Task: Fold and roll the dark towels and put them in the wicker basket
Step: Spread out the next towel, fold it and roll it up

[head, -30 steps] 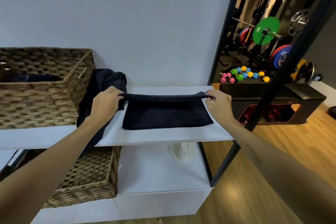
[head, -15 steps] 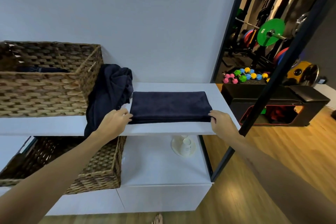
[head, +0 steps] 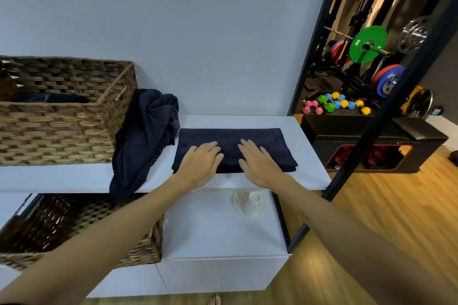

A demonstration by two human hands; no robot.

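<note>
Navy folded towel (head: 230,142) lying flat near the front right corner of the white upper shelf (head: 81,177). Left hand (head: 202,160) and right hand (head: 257,162) rest side by side on its front half — fingers straight and spread, palms down, gripping nothing. Second dark towel (head: 146,136), crumpled, draped over the shelf's front edge between the folded towel and the wicker basket (head: 62,129); this basket stands at the left end of the shelf and holds dark cloth. Lower shelf (head: 210,228): another basket (head: 74,225) at left — paper cup (head: 252,203) on a plate (head: 238,202) at right.
</note>
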